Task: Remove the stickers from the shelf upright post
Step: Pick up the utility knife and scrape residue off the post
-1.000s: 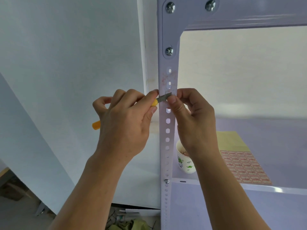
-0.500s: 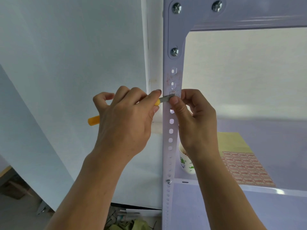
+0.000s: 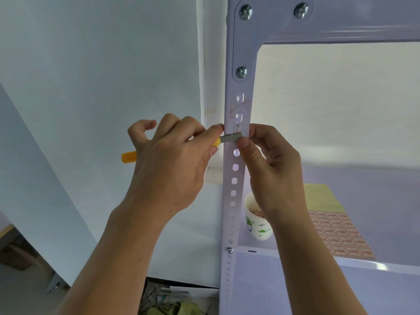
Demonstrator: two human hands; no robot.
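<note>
The white perforated shelf upright post (image 3: 234,201) runs down the middle of the view. Reddish sticker residue (image 3: 236,108) marks it below the corner bracket, and a curled sticker scrap (image 3: 238,129) sits just above the blade. My left hand (image 3: 170,164) grips a scraper knife with a yellow handle (image 3: 128,157); its metal blade (image 3: 230,138) lies flat across the post. My right hand (image 3: 270,169) is at the post's right edge, thumb pressing on the blade tip and fingers curled behind the post.
A paper cup (image 3: 259,226) holding sticker scraps stands on the shelf board (image 3: 341,283) behind the post. A sheet of red stickers (image 3: 336,235) on yellow backing lies to its right. The top beam (image 3: 341,19) is bolted above. White wall panels stand to the left.
The blade has slid a little up the post, pushing the sticker scrap into a curl above it. Both hands rose slightly with it; the view shifted a bit.
</note>
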